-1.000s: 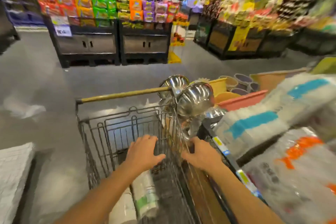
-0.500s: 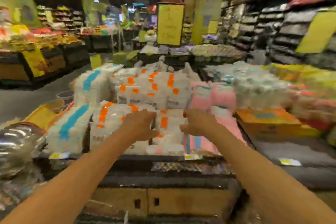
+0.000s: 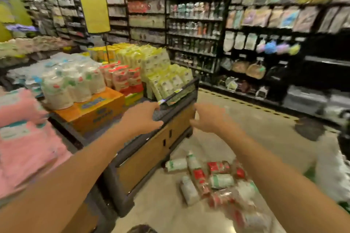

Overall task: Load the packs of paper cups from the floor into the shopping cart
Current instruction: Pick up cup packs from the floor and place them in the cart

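Several packs of paper cups (image 3: 214, 179) lie scattered on the floor at the lower right, with red or green labels; a green-labelled pack (image 3: 176, 164) lies closest to the display stand. My left hand (image 3: 141, 119) and my right hand (image 3: 208, 118) are stretched out in front of me at chest height, well above the packs. Both hands hold nothing and their fingers are loosely apart. The shopping cart is out of view.
A low display stand (image 3: 151, 149) with wooden panels juts in from the left, stacked with cup packs, orange boxes (image 3: 94, 109) and yellow-green packets. Tall dark shelves (image 3: 208, 34) line the back. Pale floor (image 3: 236, 125) lies between stand and shelves. Something white (image 3: 333, 172) sits at the right edge.
The view has swung right, away from the cart and across the display stand, to the cup packs on the floor. Both hands left the cart and stay empty.
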### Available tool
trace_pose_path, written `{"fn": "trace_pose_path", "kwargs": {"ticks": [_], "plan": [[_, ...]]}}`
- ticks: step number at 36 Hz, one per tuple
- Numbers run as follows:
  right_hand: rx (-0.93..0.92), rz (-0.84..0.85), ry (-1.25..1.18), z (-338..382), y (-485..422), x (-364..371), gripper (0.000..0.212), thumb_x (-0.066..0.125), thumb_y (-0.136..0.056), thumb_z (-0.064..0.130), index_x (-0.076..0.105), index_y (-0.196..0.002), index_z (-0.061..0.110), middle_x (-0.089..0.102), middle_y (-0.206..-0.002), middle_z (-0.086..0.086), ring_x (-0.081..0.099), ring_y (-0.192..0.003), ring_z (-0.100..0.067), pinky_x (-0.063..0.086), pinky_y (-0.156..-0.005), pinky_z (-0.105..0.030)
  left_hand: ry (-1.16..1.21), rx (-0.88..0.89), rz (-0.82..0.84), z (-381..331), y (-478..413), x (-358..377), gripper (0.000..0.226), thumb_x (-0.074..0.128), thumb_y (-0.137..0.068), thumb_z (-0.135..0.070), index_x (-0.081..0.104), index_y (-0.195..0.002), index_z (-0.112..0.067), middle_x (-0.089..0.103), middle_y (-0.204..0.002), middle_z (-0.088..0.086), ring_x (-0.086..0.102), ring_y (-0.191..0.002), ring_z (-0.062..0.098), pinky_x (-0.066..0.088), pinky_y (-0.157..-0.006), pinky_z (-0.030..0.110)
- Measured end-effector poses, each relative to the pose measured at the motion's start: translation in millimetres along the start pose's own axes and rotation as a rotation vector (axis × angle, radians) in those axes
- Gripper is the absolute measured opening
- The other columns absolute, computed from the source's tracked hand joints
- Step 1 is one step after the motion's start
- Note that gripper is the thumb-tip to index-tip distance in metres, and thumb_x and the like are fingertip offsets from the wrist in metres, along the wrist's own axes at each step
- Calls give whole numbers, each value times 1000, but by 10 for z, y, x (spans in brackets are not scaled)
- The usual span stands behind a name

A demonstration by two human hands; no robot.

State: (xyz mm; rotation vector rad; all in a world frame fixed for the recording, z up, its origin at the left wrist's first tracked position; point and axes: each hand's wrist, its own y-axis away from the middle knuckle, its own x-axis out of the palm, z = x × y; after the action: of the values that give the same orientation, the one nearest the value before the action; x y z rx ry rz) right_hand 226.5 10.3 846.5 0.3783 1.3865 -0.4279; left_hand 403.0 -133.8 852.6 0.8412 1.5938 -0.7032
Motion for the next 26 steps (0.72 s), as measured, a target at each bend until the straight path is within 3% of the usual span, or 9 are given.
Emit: {"fn": "trace_pose_path", "kwargs": {"ticks": [6,13,23,26], "plan": [[274,-14,-37,-1406,248,-74,53,64,-97,42,50,-142,19,60,-136,-5,59,-121,-28,52,-92,-40,26,217,68,-1149,-910,348,60,63,-93,-49,48,-143,-20,55,-140,4,55,-126,25,50,-101,44],[498,-4,-50,-2346,199,177,59,63,-95,52,47,-145,24,63,-133,-4,61,-118,-29,47,-82,-39,61,340,152,-1931,-1756,870,64,66,-91,-47,47,-146,-21,52,-145,3,55,-127,23,49,-102,43],[653,65,-146,-2974,-779,1004,65,60,-91,60,49,-144,24,66,-130,-3,64,-115,-29,55,-88,-43,216,336,305,-1775,-3135,1931,64,66,-91,-43,48,-147,-16,52,-148,6,52,-133,23,45,-105,37],[666,115,-219,-3070,-1219,1509,54,58,-94,55,54,-136,21,70,-123,-3,65,-109,-27,52,-81,-38,264,255,373,-1520,-3535,2395,65,67,-90,-43,48,-146,-16,56,-144,6,53,-131,22,45,-105,35]]}}
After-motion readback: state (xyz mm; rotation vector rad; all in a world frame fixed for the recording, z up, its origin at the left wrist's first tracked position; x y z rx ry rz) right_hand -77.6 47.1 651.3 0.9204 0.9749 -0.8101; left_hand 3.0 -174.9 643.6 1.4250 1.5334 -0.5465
